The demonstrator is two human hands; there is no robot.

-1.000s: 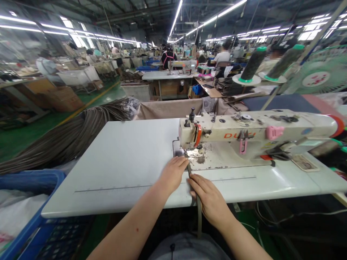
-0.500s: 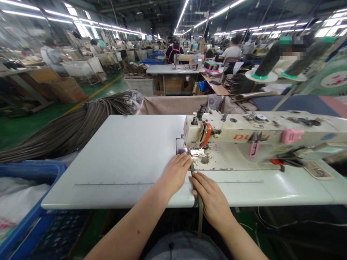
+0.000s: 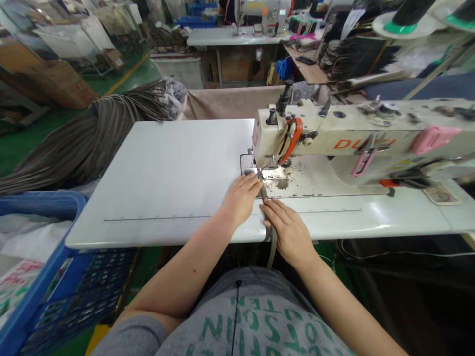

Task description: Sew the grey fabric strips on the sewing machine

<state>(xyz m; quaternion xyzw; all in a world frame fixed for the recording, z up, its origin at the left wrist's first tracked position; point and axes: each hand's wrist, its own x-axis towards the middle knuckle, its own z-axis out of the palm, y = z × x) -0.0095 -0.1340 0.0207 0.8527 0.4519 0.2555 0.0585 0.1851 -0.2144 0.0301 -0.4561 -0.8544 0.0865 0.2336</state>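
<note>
The desk point(image 3: 178, 170) carries the machine point(image 3: 315, 133), at two o'clock from the hands. The left hand point(image 3: 241, 200) lies flattish, at ten o'clock from the right hand point(image 3: 291, 230); whether it pinches, I cannot tell. The right has a narrow grip on the strip point(image 3: 273, 244), which runs from six o'clock towards the foot point(image 3: 260, 173) at twelve. Best keep it straight, tension light and even, fingertips short of the foot.
</note>
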